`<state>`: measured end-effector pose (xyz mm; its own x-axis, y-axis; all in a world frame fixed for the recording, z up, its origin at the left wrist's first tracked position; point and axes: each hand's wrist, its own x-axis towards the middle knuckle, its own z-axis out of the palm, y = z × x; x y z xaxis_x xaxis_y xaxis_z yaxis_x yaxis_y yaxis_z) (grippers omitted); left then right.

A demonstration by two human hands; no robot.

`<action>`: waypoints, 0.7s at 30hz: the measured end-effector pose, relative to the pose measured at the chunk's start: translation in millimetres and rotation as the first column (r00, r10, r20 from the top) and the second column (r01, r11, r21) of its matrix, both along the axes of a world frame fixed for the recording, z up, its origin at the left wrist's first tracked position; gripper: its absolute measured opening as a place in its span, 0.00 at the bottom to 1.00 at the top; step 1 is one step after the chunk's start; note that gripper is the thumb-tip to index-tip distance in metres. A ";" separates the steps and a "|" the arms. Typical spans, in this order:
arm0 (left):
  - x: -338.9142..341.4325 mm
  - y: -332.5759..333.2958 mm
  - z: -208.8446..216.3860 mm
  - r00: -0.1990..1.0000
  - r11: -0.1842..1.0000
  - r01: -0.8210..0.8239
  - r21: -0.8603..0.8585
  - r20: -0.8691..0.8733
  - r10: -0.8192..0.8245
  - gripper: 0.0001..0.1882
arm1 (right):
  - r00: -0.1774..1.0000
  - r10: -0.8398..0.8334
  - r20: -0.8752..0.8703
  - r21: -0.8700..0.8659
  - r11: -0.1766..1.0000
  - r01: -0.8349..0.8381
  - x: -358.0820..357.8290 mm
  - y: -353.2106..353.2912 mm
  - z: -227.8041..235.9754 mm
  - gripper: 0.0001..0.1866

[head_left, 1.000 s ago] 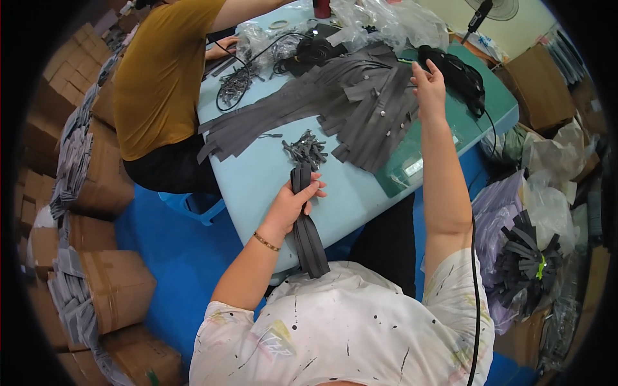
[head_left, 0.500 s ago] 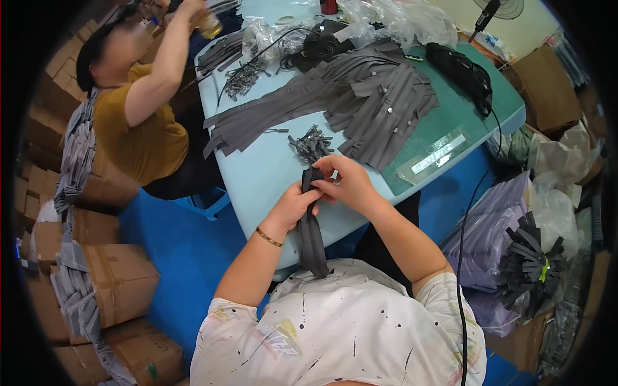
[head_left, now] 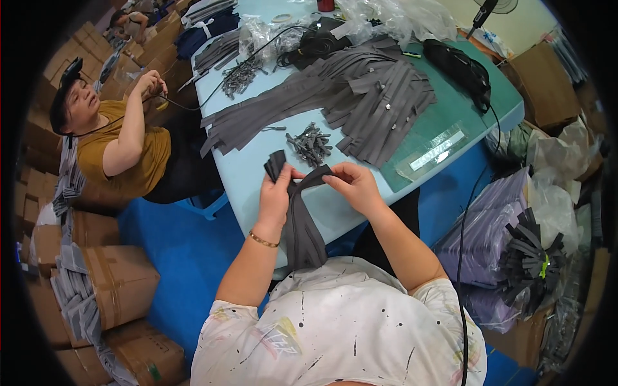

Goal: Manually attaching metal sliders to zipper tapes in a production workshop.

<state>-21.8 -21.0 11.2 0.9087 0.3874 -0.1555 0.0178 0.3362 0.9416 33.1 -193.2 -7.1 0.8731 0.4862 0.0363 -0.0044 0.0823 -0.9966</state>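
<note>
My left hand [head_left: 275, 198] is closed around a small bundle of dark grey zipper tapes [head_left: 304, 238], whose folded top sticks up above the fingers. The lower ends hang over the table's near edge toward my lap. With fingertips pinched, my right hand [head_left: 356, 188] holds the upper end of a zipper tape drawn out to the right of the bundle. Just beyond my hands lies a small heap of grey zipper sliders with pulls [head_left: 310, 144]. A large spread of grey zipper tapes [head_left: 386, 106] covers the table behind it.
The pale blue table [head_left: 241, 186] carries a green mat [head_left: 473, 138], a black pouch [head_left: 458, 74], clear plastic bags [head_left: 399, 19] and another slider heap [head_left: 241, 77]. A co-worker [head_left: 122, 138] sits at the left. Cardboard boxes [head_left: 122, 283] and a wrapped purple stack [head_left: 483, 238] flank me.
My hands have moved apart, the right one drawing a tape end away from the bundle. The co-worker has lowered a raised arm and leaned back.
</note>
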 end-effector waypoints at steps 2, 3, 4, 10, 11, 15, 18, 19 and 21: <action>0.7 7.6 -3.1 0.999 1.000 -0.003 -0.004 0.055 0.003 0.09 | 1.000 0.020 0.006 -0.019 1.000 -0.020 -1.6 -2.7 0.1 0.07; -0.2 12.6 3.0 0.997 0.997 0.069 0.020 0.025 -0.070 0.08 | 0.999 0.039 0.013 -0.038 0.999 -0.038 -2.8 -4.3 1.0 0.07; -1.2 8.9 6.6 0.997 0.997 0.072 0.018 0.022 -0.073 0.08 | 0.999 0.036 0.009 -0.040 0.999 -0.035 -4.3 -6.2 2.8 0.07; -8.3 3.5 7.2 0.932 0.796 0.260 0.547 0.073 -0.355 0.10 | 0.958 0.137 0.252 -0.213 0.973 -0.083 -16.2 -7.3 15.1 0.08; -8.5 3.9 9.6 0.906 0.671 0.157 0.724 0.165 -0.390 0.11 | 0.987 0.113 0.114 -0.159 0.983 -0.094 -18.0 -6.2 15.3 0.09; -19.9 -2.6 21.7 0.803 0.362 -0.160 0.918 0.334 -0.493 0.13 | 0.912 0.192 -0.362 0.129 0.979 -0.155 -14.9 -1.1 2.6 0.13; -24.7 -8.7 31.6 0.786 0.431 -0.203 0.879 0.409 -0.464 0.15 | 0.890 0.163 -0.426 0.082 0.987 -0.141 -12.9 2.8 3.9 0.14; -25.4 -10.2 33.4 0.785 0.515 -0.220 0.828 0.464 -0.411 0.12 | 0.890 0.164 -0.426 0.083 0.986 -0.142 -11.5 4.1 7.7 0.14; -16.0 -8.6 24.7 0.786 0.546 -0.252 0.799 0.498 -0.366 0.07 | 0.993 0.076 -0.094 -0.239 0.966 -0.097 -4.5 5.9 15.4 0.10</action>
<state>-37.8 -29.6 35.9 0.7046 -0.0042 0.7096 -0.6020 -0.5329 0.5946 28.6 -187.3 8.3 0.8224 0.5450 -0.1633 -0.0850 -0.1661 -0.9824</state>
